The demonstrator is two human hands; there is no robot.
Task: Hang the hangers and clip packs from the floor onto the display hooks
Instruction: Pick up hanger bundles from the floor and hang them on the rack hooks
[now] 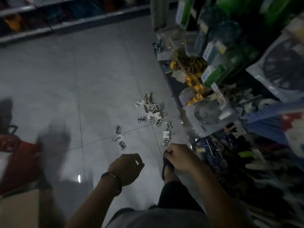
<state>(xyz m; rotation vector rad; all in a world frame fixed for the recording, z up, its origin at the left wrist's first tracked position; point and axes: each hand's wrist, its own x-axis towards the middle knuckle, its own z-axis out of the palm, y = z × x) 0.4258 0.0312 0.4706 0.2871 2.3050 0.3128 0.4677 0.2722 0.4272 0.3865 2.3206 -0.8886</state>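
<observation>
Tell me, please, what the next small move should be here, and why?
I would likely lower the left hand to the nearest clip pack, which lies loose on the floor just ahead of it; whether the right hand is free is unclear in the blur.

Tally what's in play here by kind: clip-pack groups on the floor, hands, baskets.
Clip-pack heap: 1 (packs inside too blurred to count)
Single clip packs: 2
Hands: 2, left hand and right hand
Red basket: 1
Total: 6
</observation>
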